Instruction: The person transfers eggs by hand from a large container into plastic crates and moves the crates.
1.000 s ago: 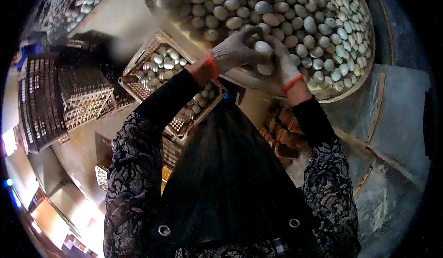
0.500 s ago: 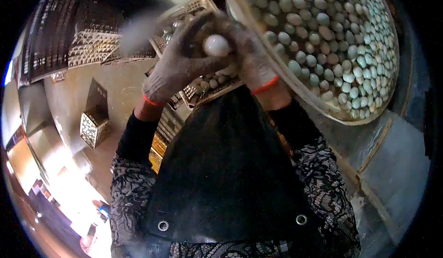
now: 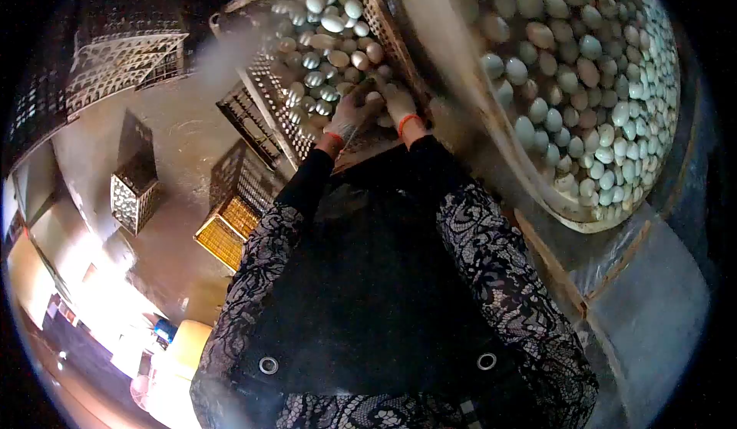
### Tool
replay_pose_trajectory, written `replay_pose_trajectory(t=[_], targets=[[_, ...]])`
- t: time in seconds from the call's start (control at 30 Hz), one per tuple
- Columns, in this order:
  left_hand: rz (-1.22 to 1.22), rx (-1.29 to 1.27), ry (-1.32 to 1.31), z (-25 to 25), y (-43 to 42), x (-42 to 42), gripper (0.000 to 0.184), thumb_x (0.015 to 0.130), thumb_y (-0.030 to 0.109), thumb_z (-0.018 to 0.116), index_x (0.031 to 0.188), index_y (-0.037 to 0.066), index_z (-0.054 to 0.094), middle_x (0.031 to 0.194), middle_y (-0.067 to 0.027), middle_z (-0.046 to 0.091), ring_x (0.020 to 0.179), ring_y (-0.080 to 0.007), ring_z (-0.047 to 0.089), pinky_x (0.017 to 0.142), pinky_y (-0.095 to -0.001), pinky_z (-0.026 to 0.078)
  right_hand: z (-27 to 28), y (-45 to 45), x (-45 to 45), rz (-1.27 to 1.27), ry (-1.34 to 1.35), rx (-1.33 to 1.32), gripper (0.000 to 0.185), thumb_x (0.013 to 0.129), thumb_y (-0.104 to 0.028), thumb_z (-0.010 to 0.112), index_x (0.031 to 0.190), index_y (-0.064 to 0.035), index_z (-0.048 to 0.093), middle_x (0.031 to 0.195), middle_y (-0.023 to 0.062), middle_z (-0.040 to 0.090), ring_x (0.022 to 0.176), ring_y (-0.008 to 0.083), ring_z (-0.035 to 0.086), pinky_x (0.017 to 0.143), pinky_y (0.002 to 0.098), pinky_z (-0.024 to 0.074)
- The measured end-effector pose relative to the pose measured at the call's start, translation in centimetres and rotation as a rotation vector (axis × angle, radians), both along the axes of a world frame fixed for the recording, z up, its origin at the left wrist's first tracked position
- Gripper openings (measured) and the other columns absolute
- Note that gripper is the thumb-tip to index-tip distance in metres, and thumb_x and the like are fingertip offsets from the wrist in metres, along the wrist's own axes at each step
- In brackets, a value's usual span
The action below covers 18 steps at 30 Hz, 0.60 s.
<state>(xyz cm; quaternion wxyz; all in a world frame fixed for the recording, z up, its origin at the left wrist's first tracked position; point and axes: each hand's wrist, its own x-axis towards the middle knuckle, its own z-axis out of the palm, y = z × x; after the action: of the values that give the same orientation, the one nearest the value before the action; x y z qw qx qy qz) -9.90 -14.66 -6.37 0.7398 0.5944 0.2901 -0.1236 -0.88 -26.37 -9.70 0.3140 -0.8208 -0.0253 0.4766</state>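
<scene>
Both my hands wear pale gloves with red bands at the wrists and reach down into the near end of a plastic crate (image 3: 395,41) of eggs. My left hand (image 3: 351,115) is closed, its fingers curled at a pale egg (image 3: 374,97). Close beside it, my right hand (image 3: 398,105) bends its fingers down around the eggs at the same spot. Its fingertips are partly hidden among them. White, bluish and brownish eggs (image 3: 332,23) fill much of the crate.
A large round tub (image 3: 530,172) heaped with eggs stands at the right. On the floor to the left are a small white crate (image 3: 134,202) and a yellow crate (image 3: 229,233). Stacked lattice crates (image 3: 130,53) stand at the upper left. A dark apron (image 3: 376,291) covers my front.
My hands have moved from high up near the camera, where they held a white egg, down into the crate. My view has shifted, so more of the crate and the yellow crate shows.
</scene>
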Motion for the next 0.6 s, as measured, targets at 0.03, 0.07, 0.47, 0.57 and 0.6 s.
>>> replay_pose_trajectory(t=[0.03, 0.07, 0.47, 0.57, 0.6], targets=[[-0.014, -0.012, 0.002, -0.7, -0.8, -0.5, 0.063, 0.086, 0.025, 0.064, 0.139, 0.003, 0.037, 0.138, -0.0137, 0.046, 0.121, -0.0234, 0.05, 0.1, -0.034, 0.041, -0.2, -0.1, 0.3, 0.143, -0.054, -0.072, 0.057, 0.091, -0.05, 0.047, 0.126, -0.0051, 0.052, 0.117, 0.0147, 0.058, 0.102, 0.0296, 0.057, 0.085, 0.0391, 0.0461], [-0.045, 0.151, -0.024, -1.6, -1.2, -0.8, 0.064, 0.087, 0.029, 0.062, 0.141, 0.006, 0.035, 0.138, -0.0155, 0.046, 0.12, -0.0257, 0.051, 0.097, -0.036, 0.043, 0.1, -0.1, 0.1, -0.029, 0.079, 0.001, 0.059, 0.091, -0.052, 0.046, 0.125, -0.0043, 0.051, 0.119, 0.0162, 0.056, 0.104, 0.0309, 0.056, 0.086, 0.0388, 0.0454], [-0.385, 1.137, -0.178, 7.4, -0.4, 1.9, 0.043, 0.082, 0.025, 0.061, 0.122, 0.013, 0.052, 0.119, -0.0168, 0.056, 0.101, -0.0339, 0.06, 0.082, -0.0389, 0.05, 19.1, -2.0, -1.5, 0.033, -0.374, 0.38, 0.03, 0.09, -0.027, 0.049, 0.106, -0.0061, 0.063, 0.11, 0.0181, 0.062, 0.103, 0.0352, 0.059, 0.094, 0.0427, 0.0443], [-0.142, 0.887, -0.454, 15.7, 0.1, 4.6, 0.03, 0.085, 0.012, 0.058, 0.114, 0.002, 0.059, 0.107, -0.0148, 0.064, 0.096, -0.0256, 0.062, 0.081, -0.0341, 0.051, 31.4, -7.2, 0.1, -0.106, -0.457, 0.618, 0.018, 0.088, -0.017, 0.059, 0.103, -0.0081, 0.065, 0.099, 0.015, 0.066, 0.091, 0.0286, 0.064, 0.084, 0.0359, 0.0497], [-0.12, 0.858, -0.552, 19.0, 0.2, 5.8, 0.03, 0.086, 0.007, 0.057, 0.115, 0.001, 0.058, 0.108, -0.0147, 0.063, 0.098, -0.0227, 0.061, 0.083, -0.0329, 0.051, 33.0, -9.4, 0.8, -0.164, -0.573, 0.632, 0.018, 0.088, -0.016, 0.06, 0.103, -0.0082, 0.065, 0.098, 0.0141, 0.067, 0.088, 0.0275, 0.065, 0.081, 0.0355, 0.0506]])
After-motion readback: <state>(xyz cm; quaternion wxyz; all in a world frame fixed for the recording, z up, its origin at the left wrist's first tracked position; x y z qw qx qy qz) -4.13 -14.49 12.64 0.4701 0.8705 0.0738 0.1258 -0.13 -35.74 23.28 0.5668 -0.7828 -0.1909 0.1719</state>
